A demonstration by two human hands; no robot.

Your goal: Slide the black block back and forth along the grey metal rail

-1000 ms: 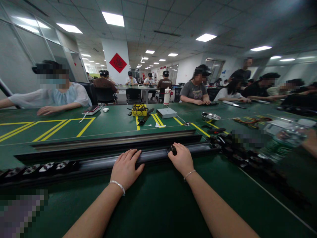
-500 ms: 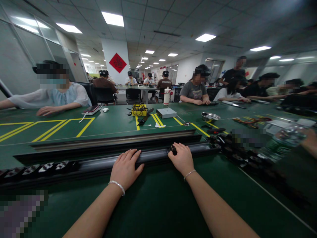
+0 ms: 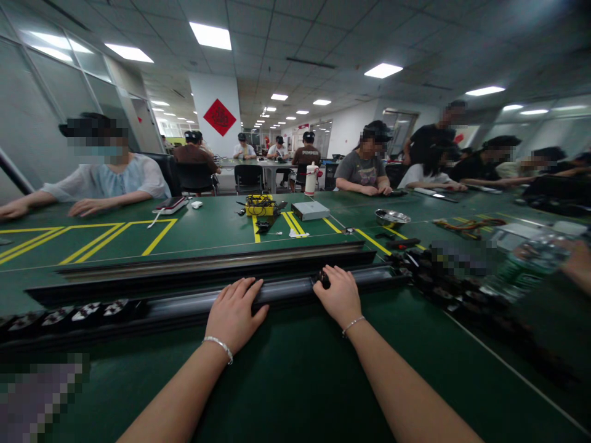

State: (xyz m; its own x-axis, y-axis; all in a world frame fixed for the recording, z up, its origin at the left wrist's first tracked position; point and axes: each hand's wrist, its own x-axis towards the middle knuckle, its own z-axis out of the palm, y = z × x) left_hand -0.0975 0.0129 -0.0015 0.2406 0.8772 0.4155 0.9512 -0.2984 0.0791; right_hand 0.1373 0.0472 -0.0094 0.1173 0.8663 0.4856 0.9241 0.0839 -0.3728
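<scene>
A long dark metal rail (image 3: pixel 286 289) lies across the green table (image 3: pixel 295 375) in front of me. My left hand (image 3: pixel 234 312) rests flat on its near edge, fingers stretched out and holding nothing. My right hand (image 3: pixel 340 294) is curled, its fingers pinched on a small black part (image 3: pixel 324 280) sitting in the rail's channel. A second, longer dark rail (image 3: pixel 207 261) lies just behind the first. Several small black-and-white parts (image 3: pixel 78 312) sit in a row in the rail's left end.
A black cable chain (image 3: pixel 443 289) runs off to the right. Farther back stand a yellow box (image 3: pixel 260 205), a grey box (image 3: pixel 311 210) and a metal bowl (image 3: pixel 392 216). A blurred bottle (image 3: pixel 526 264) is at right. People sit around this table and others.
My hands have not moved. The person at the left has stretched an arm out along the table, and a standing person at the back right has shifted.
</scene>
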